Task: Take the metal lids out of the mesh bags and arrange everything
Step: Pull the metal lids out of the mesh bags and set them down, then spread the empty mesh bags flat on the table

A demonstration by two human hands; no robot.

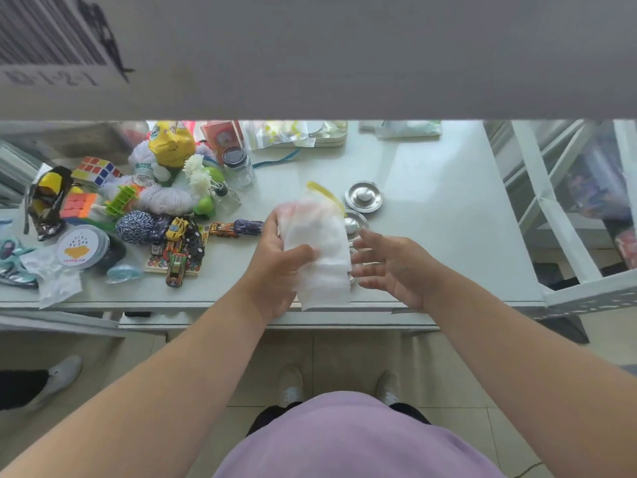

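Mesh bag (319, 250) up over the table (431, 188) edge, pinched in left hand (275, 267), right hand (393, 267) spread open and empty beside it, two metal lids (363, 196) out already, so probably best to flatten, then park by them.

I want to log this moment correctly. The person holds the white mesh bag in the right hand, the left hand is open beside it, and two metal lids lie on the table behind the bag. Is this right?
Not quite: the hands are swapped. In the head view the left hand holds the white mesh bag, and the right hand is open beside it. The two metal lids do lie on the table behind the bag.
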